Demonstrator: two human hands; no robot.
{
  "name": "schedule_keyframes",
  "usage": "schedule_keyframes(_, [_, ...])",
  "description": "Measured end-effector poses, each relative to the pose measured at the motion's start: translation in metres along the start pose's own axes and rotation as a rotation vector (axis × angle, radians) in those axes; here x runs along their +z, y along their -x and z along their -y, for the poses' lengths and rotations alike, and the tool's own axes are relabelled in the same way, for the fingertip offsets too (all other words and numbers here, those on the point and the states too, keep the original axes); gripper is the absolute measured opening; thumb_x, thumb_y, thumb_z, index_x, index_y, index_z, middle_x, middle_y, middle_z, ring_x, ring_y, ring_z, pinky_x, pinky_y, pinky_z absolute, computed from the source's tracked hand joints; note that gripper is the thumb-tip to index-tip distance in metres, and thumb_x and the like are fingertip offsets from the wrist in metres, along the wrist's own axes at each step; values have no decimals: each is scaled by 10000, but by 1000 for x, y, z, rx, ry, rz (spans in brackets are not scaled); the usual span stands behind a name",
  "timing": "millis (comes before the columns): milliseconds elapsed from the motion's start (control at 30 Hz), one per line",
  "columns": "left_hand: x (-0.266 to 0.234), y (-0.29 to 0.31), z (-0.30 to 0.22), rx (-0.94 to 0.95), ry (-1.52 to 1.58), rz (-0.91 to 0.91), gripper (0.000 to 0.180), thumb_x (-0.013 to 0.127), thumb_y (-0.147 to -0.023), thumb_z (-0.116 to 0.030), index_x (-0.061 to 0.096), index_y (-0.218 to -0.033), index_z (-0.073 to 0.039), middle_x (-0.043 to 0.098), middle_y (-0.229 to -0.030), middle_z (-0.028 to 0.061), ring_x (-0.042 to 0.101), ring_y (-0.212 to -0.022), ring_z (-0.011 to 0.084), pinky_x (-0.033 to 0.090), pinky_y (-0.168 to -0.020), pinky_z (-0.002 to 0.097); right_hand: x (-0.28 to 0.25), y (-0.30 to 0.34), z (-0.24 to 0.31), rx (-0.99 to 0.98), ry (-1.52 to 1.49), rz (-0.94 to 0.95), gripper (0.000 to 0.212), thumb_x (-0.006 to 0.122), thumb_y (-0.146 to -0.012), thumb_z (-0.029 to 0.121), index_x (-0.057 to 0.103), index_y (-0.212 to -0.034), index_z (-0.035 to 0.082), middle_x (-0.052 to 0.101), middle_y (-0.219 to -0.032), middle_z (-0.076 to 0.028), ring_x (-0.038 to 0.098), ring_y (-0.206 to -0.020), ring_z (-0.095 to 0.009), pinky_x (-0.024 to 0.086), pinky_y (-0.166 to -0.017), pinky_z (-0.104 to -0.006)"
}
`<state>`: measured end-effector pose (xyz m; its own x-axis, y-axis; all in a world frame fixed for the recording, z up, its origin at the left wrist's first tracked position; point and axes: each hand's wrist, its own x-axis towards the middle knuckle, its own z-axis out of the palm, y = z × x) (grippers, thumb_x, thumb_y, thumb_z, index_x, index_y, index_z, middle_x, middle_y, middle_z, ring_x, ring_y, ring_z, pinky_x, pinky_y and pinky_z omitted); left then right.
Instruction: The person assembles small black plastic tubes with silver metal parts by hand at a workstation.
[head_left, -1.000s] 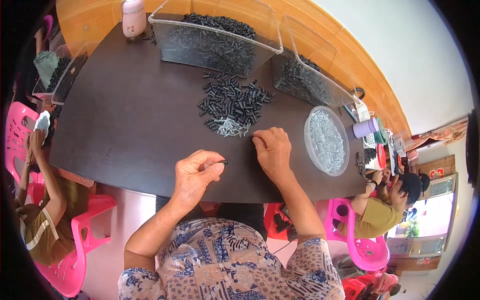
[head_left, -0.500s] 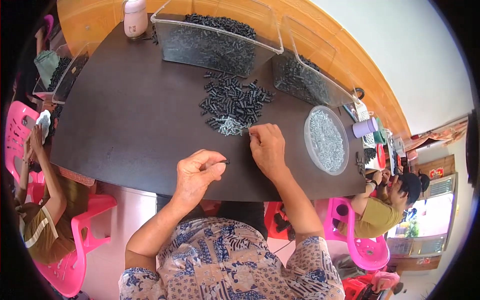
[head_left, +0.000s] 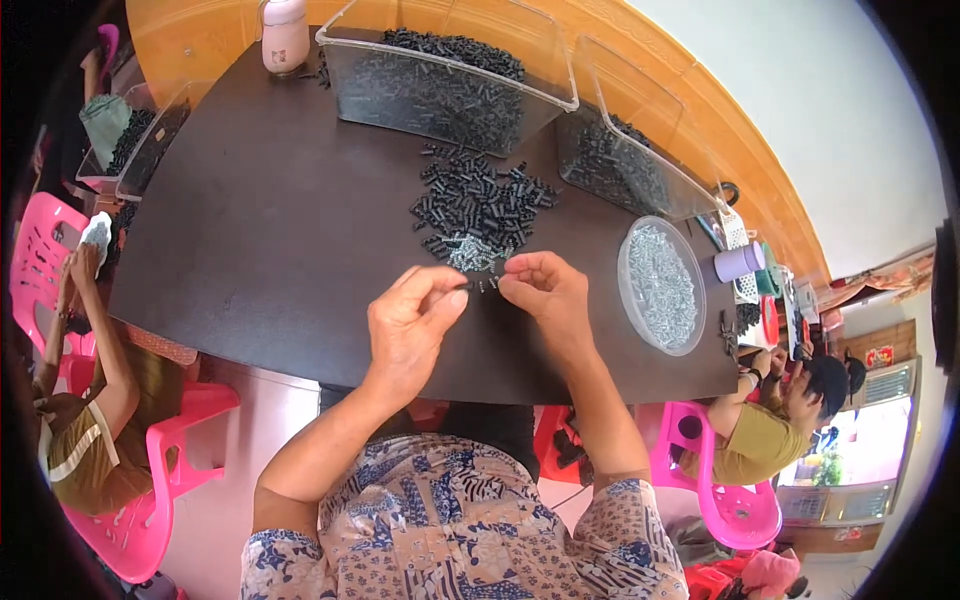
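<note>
My left hand (head_left: 408, 318) pinches a small black cylindrical piece (head_left: 465, 287) between thumb and fingertips, just above the table. Close by on the right, my right hand (head_left: 548, 293) has thumb and forefinger curled toward each other; anything between them is too small to make out. A few silvery bits (head_left: 486, 284) show in the gap between the hands. Beyond the fingertips lies a little heap of small silvery metal pieces (head_left: 467, 252), touching a larger pile of short black ribbed cylindrical pieces (head_left: 480, 200).
Two clear bins, a large one (head_left: 350, 98) and another (head_left: 640, 155), hold black pieces at the back. A round clear tub (head_left: 625, 290) of silvery pieces stands right, near a lilac cup (head_left: 738, 262). A pink bottle (head_left: 285, 40) stands back left. People sit at both sides.
My left hand has moved forward and right with the black piece, toward the silvery heap. My right hand has shifted slightly right, its fingertips near the left hand's. The view has shifted a little.
</note>
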<state>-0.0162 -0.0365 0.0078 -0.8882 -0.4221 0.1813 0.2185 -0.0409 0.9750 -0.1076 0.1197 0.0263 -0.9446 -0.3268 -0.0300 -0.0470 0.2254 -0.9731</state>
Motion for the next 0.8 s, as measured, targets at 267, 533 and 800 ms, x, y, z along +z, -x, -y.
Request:
schedule_keyframes(267, [8,-8,9,-3,-33,41,117,653,-814,-20,647,-927,10,597,-776,34,545,-638,93,443,-586,231,-1,-2,-9,-52,-25,-10,203,705,-762,16,623,-944,-22,640,-827,-31,589,-744,-78,487,-696,-213])
schedule_keyframes(533, [6,-6,13,-135,5,143,125,657,-846,-44,659,-946,30,600,-826,26,568,-674,80,477,-630,209,-6,10,14,-16,0,142,200,696,-759,17,621,-941,-21,650,-829,-42,597,-740,-80,485,-674,-213])
schedule_keyframes(800, [6,-2,16,-113,78,137,118,638,-813,24,661,-928,33,592,-784,39,562,-630,87,466,-581,218,-7,5,8,-7,23,265,217,703,-758,6,624,-958,-19,643,-845,-47,600,-764,-89,488,-685,-214])
